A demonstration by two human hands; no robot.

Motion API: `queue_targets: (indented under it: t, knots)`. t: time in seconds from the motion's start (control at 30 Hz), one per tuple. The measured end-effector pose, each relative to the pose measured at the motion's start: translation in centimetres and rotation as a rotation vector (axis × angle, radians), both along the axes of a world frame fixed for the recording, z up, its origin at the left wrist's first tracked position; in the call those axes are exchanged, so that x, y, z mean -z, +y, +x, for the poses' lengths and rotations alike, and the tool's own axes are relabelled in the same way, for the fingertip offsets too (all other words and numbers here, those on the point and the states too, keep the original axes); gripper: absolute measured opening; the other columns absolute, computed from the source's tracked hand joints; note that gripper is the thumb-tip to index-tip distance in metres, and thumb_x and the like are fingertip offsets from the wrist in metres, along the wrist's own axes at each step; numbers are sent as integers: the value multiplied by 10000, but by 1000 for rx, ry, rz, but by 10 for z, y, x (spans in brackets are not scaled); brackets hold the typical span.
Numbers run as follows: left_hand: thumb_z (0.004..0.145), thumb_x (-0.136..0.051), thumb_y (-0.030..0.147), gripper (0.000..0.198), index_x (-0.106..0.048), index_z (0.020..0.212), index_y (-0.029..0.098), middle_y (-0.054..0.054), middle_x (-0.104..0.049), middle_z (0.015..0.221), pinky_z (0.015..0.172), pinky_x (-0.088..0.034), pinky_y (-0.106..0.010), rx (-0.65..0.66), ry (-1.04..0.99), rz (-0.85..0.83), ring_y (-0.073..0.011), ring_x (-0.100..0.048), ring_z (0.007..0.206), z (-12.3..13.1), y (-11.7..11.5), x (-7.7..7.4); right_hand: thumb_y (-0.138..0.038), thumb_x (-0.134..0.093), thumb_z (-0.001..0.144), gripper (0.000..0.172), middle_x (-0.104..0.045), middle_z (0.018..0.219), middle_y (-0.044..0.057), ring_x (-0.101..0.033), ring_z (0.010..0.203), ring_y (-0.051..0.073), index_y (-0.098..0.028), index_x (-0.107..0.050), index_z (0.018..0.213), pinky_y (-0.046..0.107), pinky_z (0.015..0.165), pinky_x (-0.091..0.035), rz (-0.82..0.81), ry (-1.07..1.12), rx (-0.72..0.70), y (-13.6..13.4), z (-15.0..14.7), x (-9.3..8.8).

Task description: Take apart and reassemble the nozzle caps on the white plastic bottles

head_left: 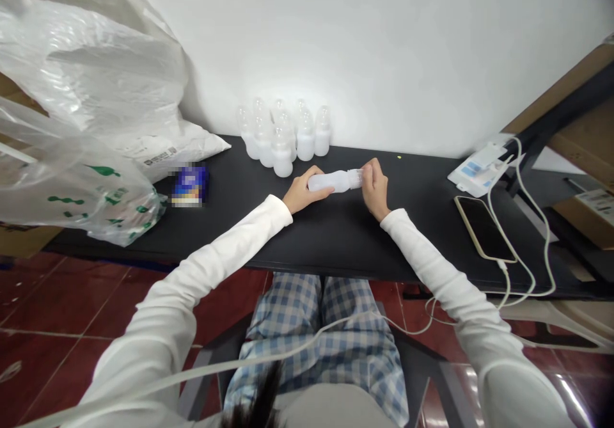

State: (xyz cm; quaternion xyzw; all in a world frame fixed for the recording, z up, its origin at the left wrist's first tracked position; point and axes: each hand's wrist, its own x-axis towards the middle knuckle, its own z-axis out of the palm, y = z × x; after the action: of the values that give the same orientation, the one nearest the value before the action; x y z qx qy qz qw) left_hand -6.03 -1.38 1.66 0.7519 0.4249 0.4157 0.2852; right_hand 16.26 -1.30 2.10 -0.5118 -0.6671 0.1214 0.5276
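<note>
Black tabletop, long, set against a white wall; clear plastic bags, crumpled, heaped at its left end, one printed green; white translucent bottles, upright, clustered at the back edge near the wall; phone, face up at the right, cable plugged in; white box, just behind the phone; blue packet, beside the bags, label blurred; single bottle, lying sideways at table centre, just in front of the cluster, held at both ends; left hand, wrapped closed round the base end; right hand, fingers pinched shut on the neck end; white sleeves on both arms.
</note>
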Motion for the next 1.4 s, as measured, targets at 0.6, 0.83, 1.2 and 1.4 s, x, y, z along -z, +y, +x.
queue_targets:
  t: [0.6, 0.83, 1.2, 1.4]
  knots:
    - [844, -720, 515, 504, -653, 1221, 188, -176, -588, 1174, 945, -507, -512, -216, 318, 545, -336, -593, 1089, -4, 17, 12, -655, -442, 958, 413, -605, 739, -15, -510, 547, 141, -260, -502, 1062, 294, 565, -423, -82, 48, -124, 1, -3, 1]
    - [858, -694, 534, 492, -621, 1194, 182, -127, -614, 1069, 906, -527, -470, -192, 376, 515, -302, -614, 989, -5, 21, 23, -695, -517, 901, 465, -646, 880, 32, -556, 679, 160, -245, -541, 1013, 307, 626, -463, 5, -38, -174, -4, -4, -3]
    - [881, -658, 583, 530, -452, 1170, 189, -46, -667, 841, 677, -572, -357, -295, -14, 138, -194, -678, 718, -10, 39, 39, -631, -383, 995, 477, -506, 802, -20, -518, 666, 158, -279, -341, 1315, 318, 636, -444, -24, -27, -338, 2, -7, 13]
    - [849, -669, 628, 470, -523, 985, 203, -64, -666, 794, 683, -557, -356, -407, 154, 250, -240, -699, 763, -11, 35, 34, -491, -427, 1008, 327, -483, 783, -28, -456, 608, 140, -254, -413, 1232, 311, 639, -432, -48, -94, -327, 3, -4, 15]
